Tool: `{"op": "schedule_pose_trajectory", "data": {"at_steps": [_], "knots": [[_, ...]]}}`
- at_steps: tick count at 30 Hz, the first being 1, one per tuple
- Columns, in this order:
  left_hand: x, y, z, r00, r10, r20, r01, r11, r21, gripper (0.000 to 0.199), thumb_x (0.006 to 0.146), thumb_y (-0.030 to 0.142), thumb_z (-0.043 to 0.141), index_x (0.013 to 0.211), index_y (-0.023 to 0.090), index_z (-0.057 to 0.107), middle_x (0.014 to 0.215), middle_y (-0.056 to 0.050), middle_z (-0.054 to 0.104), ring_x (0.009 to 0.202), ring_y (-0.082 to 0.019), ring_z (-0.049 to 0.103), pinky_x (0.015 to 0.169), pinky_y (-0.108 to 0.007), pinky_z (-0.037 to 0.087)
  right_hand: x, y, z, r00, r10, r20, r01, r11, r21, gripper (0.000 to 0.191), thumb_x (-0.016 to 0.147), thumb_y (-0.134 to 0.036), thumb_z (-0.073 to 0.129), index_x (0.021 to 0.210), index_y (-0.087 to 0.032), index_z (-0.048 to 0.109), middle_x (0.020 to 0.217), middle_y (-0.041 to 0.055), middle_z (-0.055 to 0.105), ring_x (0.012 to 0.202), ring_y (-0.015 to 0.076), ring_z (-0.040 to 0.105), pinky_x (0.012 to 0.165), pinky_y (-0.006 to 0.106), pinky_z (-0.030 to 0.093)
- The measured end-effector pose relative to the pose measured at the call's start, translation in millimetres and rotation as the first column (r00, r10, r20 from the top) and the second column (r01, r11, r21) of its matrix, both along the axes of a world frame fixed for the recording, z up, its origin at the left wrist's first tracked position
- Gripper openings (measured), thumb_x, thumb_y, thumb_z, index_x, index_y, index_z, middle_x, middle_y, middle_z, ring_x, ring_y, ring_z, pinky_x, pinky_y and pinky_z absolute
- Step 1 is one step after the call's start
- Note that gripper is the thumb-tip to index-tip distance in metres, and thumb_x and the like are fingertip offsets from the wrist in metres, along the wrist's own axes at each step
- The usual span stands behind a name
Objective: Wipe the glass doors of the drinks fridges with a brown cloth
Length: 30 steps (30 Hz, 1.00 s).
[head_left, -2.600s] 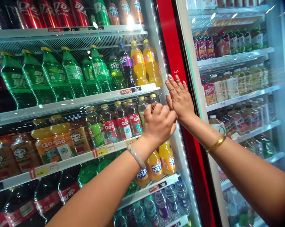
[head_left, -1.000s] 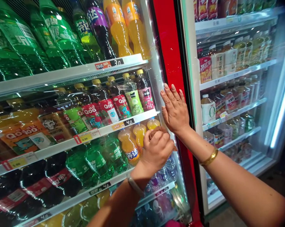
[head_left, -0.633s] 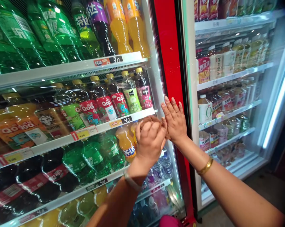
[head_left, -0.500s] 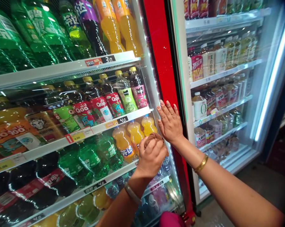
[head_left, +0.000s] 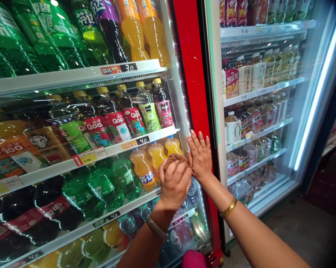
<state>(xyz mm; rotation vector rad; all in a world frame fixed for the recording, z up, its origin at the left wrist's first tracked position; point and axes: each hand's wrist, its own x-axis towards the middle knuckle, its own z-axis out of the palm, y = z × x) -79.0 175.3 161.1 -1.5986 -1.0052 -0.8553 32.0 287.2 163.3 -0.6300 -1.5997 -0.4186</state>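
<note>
My left hand point(head_left: 174, 181) is closed in a fist around a small brown cloth point(head_left: 174, 158) and presses it against the glass door point(head_left: 177, 93) of a drinks fridge, in front of orange soda bottles point(head_left: 157, 156). My right hand point(head_left: 199, 155) lies flat and open, fingers up, on the door's right edge beside the red frame point(head_left: 189, 70). The two hands touch each other. A pale bangle circles my left wrist and a gold bangle point(head_left: 228, 207) my right.
Behind the glass, shelves hold green soda bottles point(head_left: 101, 182), red-labelled juice bottles point(head_left: 118, 124) and dark cola bottles. A second glass-door fridge point(head_left: 257, 96) with small bottles stands to the right. Dark floor point(head_left: 310, 234) shows at the lower right.
Both hands have slid down the door from the upper shelves to the orange-bottle shelf. The left fist keeps rubbing the cloth on the glass next to the flat right hand.
</note>
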Motion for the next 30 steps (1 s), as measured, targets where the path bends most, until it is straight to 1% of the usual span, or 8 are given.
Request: {"op": "schedule_pose_trajectory", "data": {"at_steps": [3, 8, 12, 16, 18, 26, 28, 30], "knots": [[-4, -6, -17.4, 0.999, -0.027, -0.023, 0.027, 0.999, -0.031, 0.031, 0.085, 0.029, 0.068, 0.112, 0.043, 0.071, 0.112, 0.0, 0.077, 0.145, -0.023, 0.044, 0.121, -0.05, 0.041, 2, 2, -4.8, 1.0, -0.021, 0.014, 0.02, 0.999, 0.027, 0.074, 0.101, -0.027, 0.039, 0.164, -0.037, 0.002, 0.166, 0.0005, 0.036, 0.158, 0.0221, 0.026, 0.129, 0.059, 0.028], [-19, -19, -10.1, 0.99, -0.065, -0.124, 0.047, 0.989, -0.142, 0.038, 0.086, 0.029, 0.073, 0.124, 0.035, 0.069, 0.124, 0.001, 0.075, 0.128, -0.025, 0.059, 0.127, -0.056, 0.031, 2, 4, -3.6, 1.0, 0.005, 0.003, -0.005, 1.0, 0.031, 0.073, 0.1, -0.026, 0.042, 0.164, -0.035, 0.008, 0.164, 0.0018, 0.04, 0.158, 0.0218, 0.026, 0.128, 0.06, 0.029], [-29, -23, 15.4, 0.971, -0.083, -0.226, 0.054, 0.99, -0.132, 0.021, 0.087, 0.023, 0.074, 0.104, 0.036, 0.075, 0.12, 0.002, 0.075, 0.123, -0.022, 0.06, 0.117, -0.049, 0.04, 2, 2, -4.5, 0.999, 0.034, -0.01, -0.033, 0.999, 0.026, 0.074, 0.099, -0.026, 0.043, 0.164, -0.036, 0.009, 0.164, 0.0018, 0.038, 0.158, 0.0229, 0.025, 0.128, 0.062, 0.028], [-17, -17, 56.0, 1.0, 0.024, -0.018, -0.024, 1.0, -0.012, 0.03, 0.085, 0.024, 0.076, 0.112, 0.036, 0.074, 0.126, -0.004, 0.072, 0.126, -0.028, 0.056, 0.112, -0.054, 0.039, 3, 2, -5.4, 1.0, -0.001, -0.009, 0.001, 0.999, 0.032, 0.074, 0.1, -0.028, 0.041, 0.164, -0.039, 0.005, 0.166, 0.0012, 0.035, 0.158, 0.0241, 0.025, 0.127, 0.062, 0.029], [-7, -13, 60.5, 0.997, 0.056, 0.046, -0.056, 0.998, -0.001, 0.043, 0.084, 0.022, 0.076, 0.124, 0.036, 0.071, 0.125, -0.004, 0.072, 0.124, -0.029, 0.056, 0.114, -0.055, 0.037, 3, 3, -5.4, 1.0, -0.007, -0.018, 0.008, 0.999, 0.041, 0.072, 0.101, -0.028, 0.04, 0.164, -0.039, 0.006, 0.167, 0.0011, 0.035, 0.158, 0.0238, 0.025, 0.127, 0.061, 0.03], [-4, -38, -36.4, 0.996, 0.05, 0.067, -0.043, 0.994, -0.1, 0.022, 0.089, 0.017, 0.069, 0.105, 0.031, 0.076, 0.11, 0.0, 0.078, 0.108, -0.023, 0.065, 0.117, -0.05, 0.039, 4, 6, -6.7, 1.0, 0.026, -0.01, -0.025, 0.998, 0.057, 0.079, 0.097, -0.024, 0.045, 0.164, -0.039, 0.008, 0.167, -0.0002, 0.033, 0.158, 0.0246, 0.024, 0.128, 0.063, 0.027], [-4, -42, -33.4, 0.99, 0.069, 0.121, -0.054, 0.991, -0.119, 0.023, 0.088, 0.018, 0.069, 0.106, 0.031, 0.076, 0.113, -0.001, 0.078, 0.111, -0.024, 0.064, 0.115, -0.05, 0.039, 5, 6, -7.2, 1.0, 0.029, -0.01, -0.029, 0.999, 0.046, 0.078, 0.097, -0.024, 0.045, 0.164, -0.04, 0.009, 0.167, -0.0005, 0.033, 0.158, 0.025, 0.025, 0.128, 0.063, 0.026], [-1, -39, -12.7, 0.979, 0.087, 0.182, -0.064, 0.99, -0.127, 0.027, 0.088, 0.023, 0.07, 0.113, 0.033, 0.075, 0.121, -0.003, 0.075, 0.119, -0.027, 0.06, 0.115, -0.052, 0.038, 6, 7, -7.5, 0.999, 0.036, -0.015, -0.035, 0.997, 0.066, 0.075, 0.098, -0.025, 0.044, 0.164, -0.038, 0.011, 0.168, 0.0002, 0.033, 0.158, 0.025, 0.024, 0.129, 0.062, 0.025]]}}
